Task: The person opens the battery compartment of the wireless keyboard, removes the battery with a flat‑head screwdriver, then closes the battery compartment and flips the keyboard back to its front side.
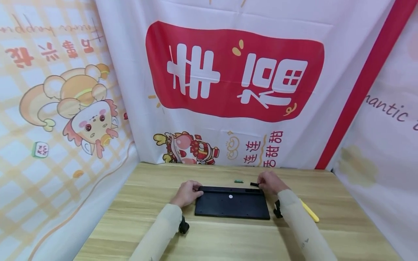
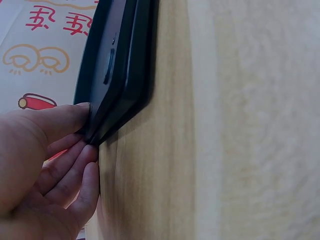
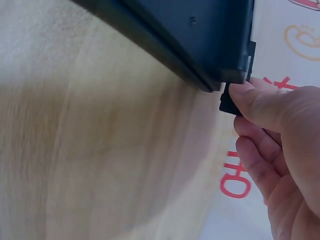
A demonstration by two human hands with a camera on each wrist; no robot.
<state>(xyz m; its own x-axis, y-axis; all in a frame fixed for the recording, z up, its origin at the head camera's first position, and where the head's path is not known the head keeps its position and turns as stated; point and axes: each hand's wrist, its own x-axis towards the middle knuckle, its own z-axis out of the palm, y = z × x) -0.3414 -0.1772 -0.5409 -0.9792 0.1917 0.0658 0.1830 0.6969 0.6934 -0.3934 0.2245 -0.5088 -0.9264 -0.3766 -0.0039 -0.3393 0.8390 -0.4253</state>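
Observation:
A black keyboard [image 1: 232,207] lies underside up on the table, a small round white sticker near its middle and a dark slot [image 1: 253,190] by its far right edge. My left hand [image 1: 188,193] pinches its far left corner, thumb on top and fingers at the edge, as the left wrist view also shows with the left hand [image 2: 55,160]. My right hand [image 1: 270,182] holds a small black battery cover [image 1: 254,184] just beyond the far right corner. In the right wrist view, thumb and fingers of the right hand [image 3: 280,145] pinch this cover [image 3: 230,104].
A small green battery [image 1: 238,181] lies on the wooden table [image 1: 225,239] beyond the keyboard. To the right, a yellow tool [image 1: 310,211] sits partly hidden by the right forearm. Printed cloth [image 1: 235,141] hangs behind the table and at both sides.

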